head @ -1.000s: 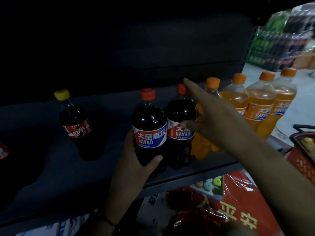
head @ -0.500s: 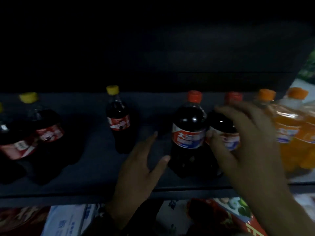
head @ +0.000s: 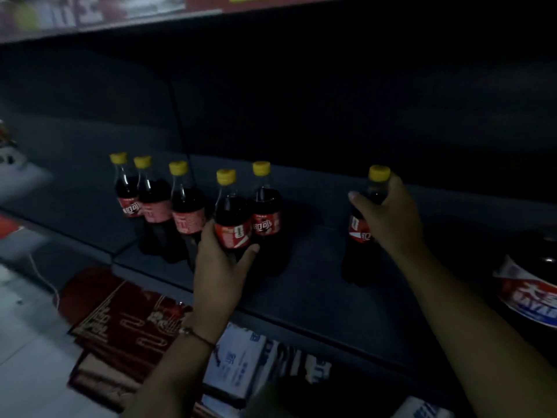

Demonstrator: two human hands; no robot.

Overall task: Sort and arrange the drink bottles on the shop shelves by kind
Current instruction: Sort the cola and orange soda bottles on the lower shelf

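On a dark shelf point(head: 316, 285), six small cola bottles with yellow caps are standing upright, and both hands are engaged at once. The left hand point(head: 218, 267) is gripping the fourth cola bottle point(head: 232, 218) in the group of five, fingers and thumb curling round its lower body beneath the red label. Immediately to its right, touching or nearly so, another cola bottle point(head: 266, 206) is standing slightly further back. Three more cola bottles point(head: 156, 200) are sitting close together to the left, their labels overlapping in view. Well apart to the right, the right hand point(head: 388, 215) is clasping a lone cola bottle point(head: 360, 230) around the neck and shoulder, fingers wrapping it just under the cap; its base is lost in shadow, so contact with the shelf cannot be confirmed. At the far right edge, a larger dark bottle with a red, white and blue label point(head: 530, 291) is showing partially. Below the shelf, red patterned packaging point(head: 120, 324) and white cartons point(head: 241, 360) are lying stacked.
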